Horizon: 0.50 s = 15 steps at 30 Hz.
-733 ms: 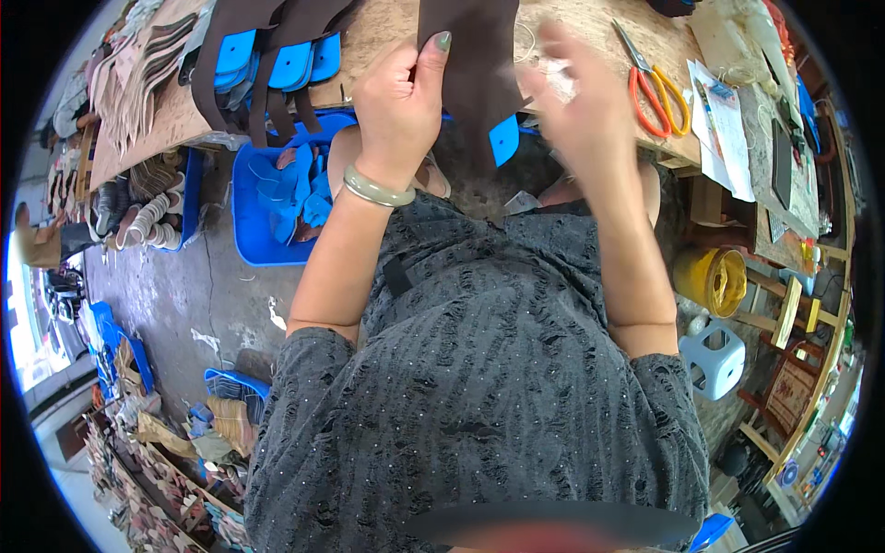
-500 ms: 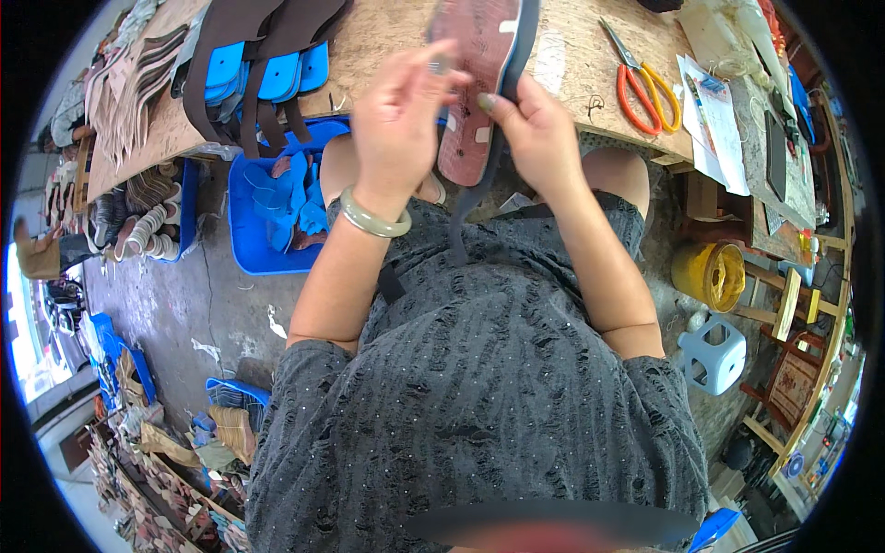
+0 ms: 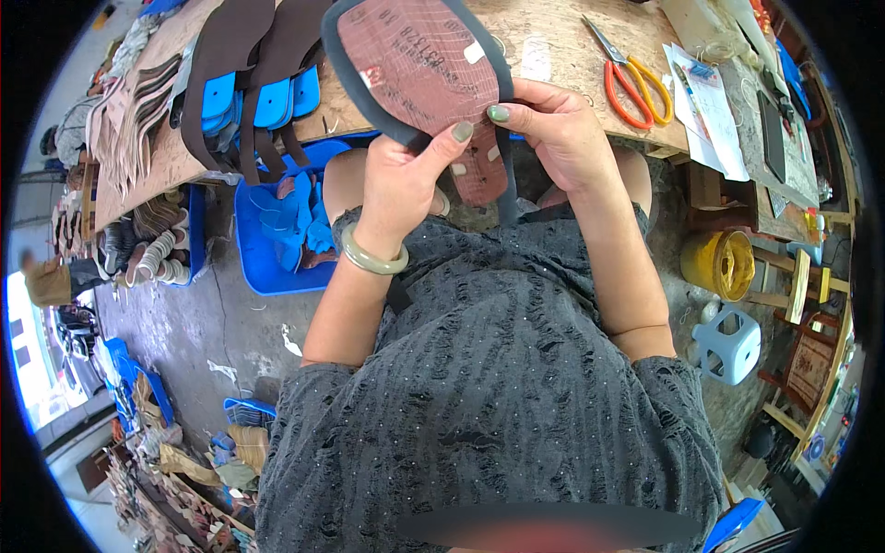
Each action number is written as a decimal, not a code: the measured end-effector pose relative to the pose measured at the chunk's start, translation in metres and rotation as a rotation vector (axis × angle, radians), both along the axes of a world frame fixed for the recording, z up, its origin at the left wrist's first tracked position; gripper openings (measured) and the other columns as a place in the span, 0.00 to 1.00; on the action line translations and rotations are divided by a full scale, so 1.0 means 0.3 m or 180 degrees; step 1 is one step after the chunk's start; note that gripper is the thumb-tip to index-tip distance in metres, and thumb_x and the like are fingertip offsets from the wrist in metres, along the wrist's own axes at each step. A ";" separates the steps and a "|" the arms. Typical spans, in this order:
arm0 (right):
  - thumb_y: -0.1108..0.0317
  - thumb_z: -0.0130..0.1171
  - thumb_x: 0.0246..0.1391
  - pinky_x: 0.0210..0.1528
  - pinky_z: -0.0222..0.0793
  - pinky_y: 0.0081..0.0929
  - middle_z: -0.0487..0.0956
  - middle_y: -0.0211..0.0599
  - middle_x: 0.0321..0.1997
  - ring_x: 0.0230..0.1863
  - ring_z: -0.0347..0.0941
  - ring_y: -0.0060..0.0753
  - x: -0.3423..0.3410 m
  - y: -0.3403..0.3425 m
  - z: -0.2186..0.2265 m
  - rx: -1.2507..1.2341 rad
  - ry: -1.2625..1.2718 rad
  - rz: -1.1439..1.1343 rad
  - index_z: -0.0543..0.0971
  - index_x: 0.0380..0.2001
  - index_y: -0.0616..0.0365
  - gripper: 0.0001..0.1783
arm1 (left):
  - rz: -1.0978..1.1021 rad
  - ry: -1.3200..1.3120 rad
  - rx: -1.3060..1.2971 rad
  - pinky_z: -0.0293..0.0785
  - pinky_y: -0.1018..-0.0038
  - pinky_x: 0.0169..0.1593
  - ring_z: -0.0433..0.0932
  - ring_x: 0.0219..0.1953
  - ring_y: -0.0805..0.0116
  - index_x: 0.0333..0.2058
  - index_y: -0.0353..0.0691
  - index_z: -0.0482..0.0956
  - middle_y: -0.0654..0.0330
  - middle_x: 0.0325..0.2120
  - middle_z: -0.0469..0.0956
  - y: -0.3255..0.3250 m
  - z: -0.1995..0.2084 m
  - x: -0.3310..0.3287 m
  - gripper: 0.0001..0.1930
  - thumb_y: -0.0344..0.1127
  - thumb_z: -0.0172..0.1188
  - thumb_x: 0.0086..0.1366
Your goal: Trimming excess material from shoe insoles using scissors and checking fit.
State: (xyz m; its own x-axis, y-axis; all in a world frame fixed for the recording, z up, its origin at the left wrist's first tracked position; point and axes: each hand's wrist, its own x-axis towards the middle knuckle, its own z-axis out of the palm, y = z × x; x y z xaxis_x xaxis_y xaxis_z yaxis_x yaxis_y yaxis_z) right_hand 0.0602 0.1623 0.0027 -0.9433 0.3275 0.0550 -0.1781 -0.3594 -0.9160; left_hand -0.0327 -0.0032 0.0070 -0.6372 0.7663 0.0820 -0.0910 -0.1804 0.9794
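A reddish-brown shoe insole (image 3: 419, 64), printed on its face and dotted with small pale tabs, is held up in front of me over the table's near edge. A dark grey strip (image 3: 501, 63) runs along its rim. My left hand (image 3: 406, 170) grips the insole's left side near its narrow middle, the thumb pressed on the face. On the opposite side, my right hand (image 3: 558, 129) pinches the strip at the rim between thumb and fingers. The loose end of the strip hangs down beside the insole's lower end.
Orange-and-yellow-handled scissors (image 3: 636, 88) lie on the wooden table (image 3: 553, 18), beside papers (image 3: 705, 111). Dark straps with blue pieces (image 3: 277, 97) lie at the left, near stacked pale strips (image 3: 138, 124). Below are a blue bin of blue scraps (image 3: 253, 249), a yellow bucket (image 3: 705, 263) and a stool (image 3: 728, 346).
The insole has tilted, its wide end swinging left and lower into view. My left hand has come down onto its left side; my right hand has shifted to the rim on the right.
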 end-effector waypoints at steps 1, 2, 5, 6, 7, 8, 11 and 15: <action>0.74 0.61 0.51 0.48 0.70 0.21 0.81 0.35 0.43 0.43 0.75 0.20 0.000 -0.001 0.003 -0.0159 -0.0055 -0.0036 0.79 0.45 0.65 0.16 | -0.0042 -0.0065 0.0056 0.72 0.75 0.48 0.76 0.43 0.74 0.46 0.33 0.76 0.60 0.42 0.79 -0.007 -0.006 0.005 0.14 0.33 0.60 0.63; 0.74 0.61 0.51 0.48 0.70 0.21 0.81 0.35 0.43 0.43 0.75 0.20 0.000 -0.004 0.010 -0.0168 -0.0050 -0.0053 0.79 0.45 0.65 0.16 | -0.0082 -0.0131 0.0111 0.71 0.73 0.51 0.76 0.44 0.71 0.48 0.32 0.75 0.58 0.44 0.78 -0.009 -0.008 0.006 0.15 0.31 0.58 0.64; 0.76 0.61 0.50 0.44 0.72 0.21 0.82 0.38 0.39 0.40 0.76 0.23 -0.008 -0.049 0.035 0.0086 -0.0345 -0.0374 0.79 0.44 0.67 0.16 | 0.0323 -0.0003 0.0220 0.72 0.76 0.47 0.76 0.41 0.74 0.45 0.32 0.77 0.60 0.40 0.79 0.031 -0.034 0.032 0.12 0.31 0.58 0.65; 0.77 0.60 0.50 0.42 0.72 0.24 0.81 0.40 0.37 0.39 0.77 0.28 -0.015 -0.082 0.038 0.1080 -0.0317 -0.0944 0.78 0.44 0.69 0.16 | 0.0624 -0.0051 0.0183 0.71 0.77 0.46 0.76 0.41 0.75 0.44 0.32 0.78 0.61 0.40 0.80 0.043 -0.044 0.044 0.11 0.29 0.58 0.65; 0.78 0.59 0.49 0.41 0.72 0.27 0.81 0.43 0.36 0.37 0.77 0.34 -0.025 -0.102 0.041 0.2082 -0.0281 -0.1520 0.78 0.44 0.70 0.16 | 0.0784 0.0027 0.0148 0.71 0.76 0.47 0.75 0.41 0.75 0.44 0.31 0.77 0.61 0.40 0.79 0.056 -0.042 0.059 0.10 0.29 0.57 0.65; 0.78 0.59 0.49 0.41 0.72 0.27 0.81 0.43 0.36 0.37 0.77 0.34 -0.035 -0.112 0.031 0.2083 -0.0278 -0.1521 0.78 0.44 0.70 0.16 | 0.0783 0.0030 0.0150 0.71 0.76 0.47 0.75 0.41 0.75 0.44 0.31 0.77 0.61 0.40 0.79 0.068 -0.038 0.070 0.10 0.29 0.57 0.65; 0.81 0.53 0.47 0.48 0.71 0.40 0.74 0.55 0.47 0.46 0.72 0.55 -0.046 -0.162 -0.013 0.4027 0.0590 -0.2338 0.71 0.49 0.71 0.22 | 0.1083 0.0232 0.0638 0.71 0.76 0.49 0.75 0.43 0.73 0.45 0.30 0.76 0.59 0.42 0.78 0.096 -0.066 0.079 0.12 0.30 0.56 0.66; 0.78 0.51 0.46 0.61 0.60 0.48 0.62 0.70 0.59 0.60 0.61 0.67 -0.030 -0.197 -0.065 0.4523 0.0450 -0.2021 0.66 0.53 0.73 0.27 | 0.0803 -0.0070 0.0658 0.70 0.74 0.52 0.73 0.49 0.72 0.51 0.33 0.71 0.59 0.48 0.75 0.098 -0.096 0.060 0.15 0.33 0.50 0.70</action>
State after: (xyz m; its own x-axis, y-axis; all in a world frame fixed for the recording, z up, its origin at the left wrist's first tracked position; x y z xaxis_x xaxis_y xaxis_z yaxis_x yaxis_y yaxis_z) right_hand 0.0511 0.1033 -0.0168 -0.6366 0.2596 0.7262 -0.0699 0.9183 -0.3896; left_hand -0.0147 0.0264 -0.0219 -0.8081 0.5527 0.2036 -0.0388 -0.3948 0.9179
